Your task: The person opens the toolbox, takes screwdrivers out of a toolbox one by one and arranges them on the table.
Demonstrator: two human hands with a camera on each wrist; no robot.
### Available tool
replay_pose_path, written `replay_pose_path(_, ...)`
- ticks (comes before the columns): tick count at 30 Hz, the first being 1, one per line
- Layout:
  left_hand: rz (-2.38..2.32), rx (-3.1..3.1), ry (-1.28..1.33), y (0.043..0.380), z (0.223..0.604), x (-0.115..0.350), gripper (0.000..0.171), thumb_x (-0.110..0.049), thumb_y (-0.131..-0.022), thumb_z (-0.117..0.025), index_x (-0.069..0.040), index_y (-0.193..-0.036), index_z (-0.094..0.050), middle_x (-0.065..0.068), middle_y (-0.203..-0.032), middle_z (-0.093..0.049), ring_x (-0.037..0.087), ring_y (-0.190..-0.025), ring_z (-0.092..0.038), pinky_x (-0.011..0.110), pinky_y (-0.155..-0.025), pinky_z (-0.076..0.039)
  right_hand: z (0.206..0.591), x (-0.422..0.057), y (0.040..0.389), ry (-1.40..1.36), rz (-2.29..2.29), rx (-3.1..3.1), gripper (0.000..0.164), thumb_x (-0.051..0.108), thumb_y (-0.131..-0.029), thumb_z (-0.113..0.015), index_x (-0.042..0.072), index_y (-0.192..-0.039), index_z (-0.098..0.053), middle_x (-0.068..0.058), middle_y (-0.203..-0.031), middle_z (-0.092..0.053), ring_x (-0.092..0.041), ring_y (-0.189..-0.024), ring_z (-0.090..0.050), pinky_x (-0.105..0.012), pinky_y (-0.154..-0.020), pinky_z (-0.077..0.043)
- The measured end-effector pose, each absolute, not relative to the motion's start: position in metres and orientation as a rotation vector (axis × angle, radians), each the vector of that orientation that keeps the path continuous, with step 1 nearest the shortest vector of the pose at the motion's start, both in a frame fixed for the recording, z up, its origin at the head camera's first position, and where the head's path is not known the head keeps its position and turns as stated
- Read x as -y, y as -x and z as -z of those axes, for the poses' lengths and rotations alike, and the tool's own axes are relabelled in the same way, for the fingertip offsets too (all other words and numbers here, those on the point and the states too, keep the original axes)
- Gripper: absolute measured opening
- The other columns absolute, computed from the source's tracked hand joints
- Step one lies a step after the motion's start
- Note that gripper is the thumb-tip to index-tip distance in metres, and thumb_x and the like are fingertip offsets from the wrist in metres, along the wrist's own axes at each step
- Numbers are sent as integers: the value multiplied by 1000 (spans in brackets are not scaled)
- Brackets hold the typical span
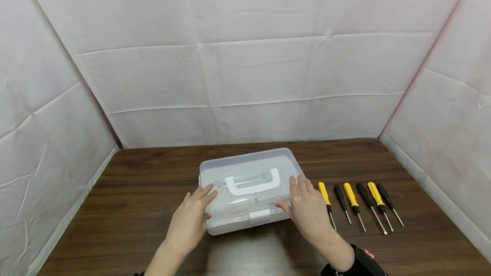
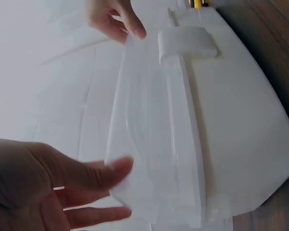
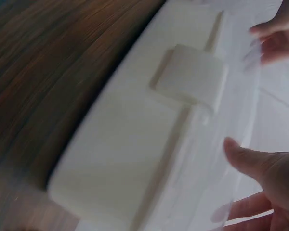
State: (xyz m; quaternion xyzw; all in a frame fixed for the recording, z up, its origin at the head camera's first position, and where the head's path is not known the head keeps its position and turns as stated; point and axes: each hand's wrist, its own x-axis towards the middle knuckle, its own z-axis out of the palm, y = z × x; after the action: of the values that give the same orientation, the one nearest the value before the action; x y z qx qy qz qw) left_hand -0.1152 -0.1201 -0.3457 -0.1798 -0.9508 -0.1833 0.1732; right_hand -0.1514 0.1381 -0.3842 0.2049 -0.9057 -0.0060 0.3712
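Note:
A storage box [image 1: 245, 220] with a white base, a clear lid [image 1: 249, 161], a white carrying handle [image 1: 254, 189] and a white front latch [image 1: 259, 214] sits on the table, turned slightly askew. At the lid's left end is my left hand [image 1: 190, 221], its thumb and fingers spread and fairly straight. My right hand [image 1: 307, 208] lies over the right end, fingers extended on the lid and thumb pointing towards the latch. In the left wrist view the latch [image 2: 188, 42] lies flat against the front, and the lid [image 2: 154, 125] rests down on the base.
Several screwdrivers, some with yellow handles [image 1: 349, 194] and some with black handles [image 1: 364, 194], lie in a row right of the box, tips towards the front. White cloth walls [image 1: 261, 71] stand behind and beside the dark wooden table [image 1: 145, 195].

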Motion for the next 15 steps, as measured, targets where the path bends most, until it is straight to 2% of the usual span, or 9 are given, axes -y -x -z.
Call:
replay_pose_path(2,466,2704,483,115,346,118,50,11,-60,-72,2,-108,-61,19,-119,-53,37,-108,-50,53,-88,-34,382,-139,147,-513,-20,2357,67,46,-61,-74,-8,-98,-62,-22,-91,-61,-32,-77,-57,-36,-58,-48)
replay_pose_path(6,359,2654,454,112,354,113,53,-1,-61,-77,4,-111,-57,25,-120,-48,41,-110,-46,54,-88,-34,378,-148,142,-525,-259,2388,51,31,-61,-79,-2,-97,-64,-17,-92,-60,-28,-78,-55,-37,-63,-46)
replay_pose_path(11,306,2464,497,109,372,108,53,-4,-61,-78,4,-109,-56,23,-117,-48,38,-108,-47,48,-87,-38,385,-162,142,-624,-432,2253,44,14,-60,-80,1,-98,-63,-15,-96,-59,-29,-84,-55,-41,-67,-44)
replay_pose_path(13,281,2398,522,109,379,107,51,-2,-60,-78,4,-106,-57,22,-113,-51,37,-105,-50,44,-85,-40,389,-166,142,-660,-447,2219,36,18,-71,-73,1,-101,-63,-16,-100,-59,-30,-85,-56,-43,-69,-44)
replay_pose_path(15,256,2350,539,109,385,106,48,1,-60,-77,5,-104,-58,22,-109,-54,36,-101,-52,41,-84,-42,394,-169,142,-677,-455,2193,30,25,-84,-60,0,-102,-63,-16,-101,-60,-30,-84,-57,-42,-70,-45)
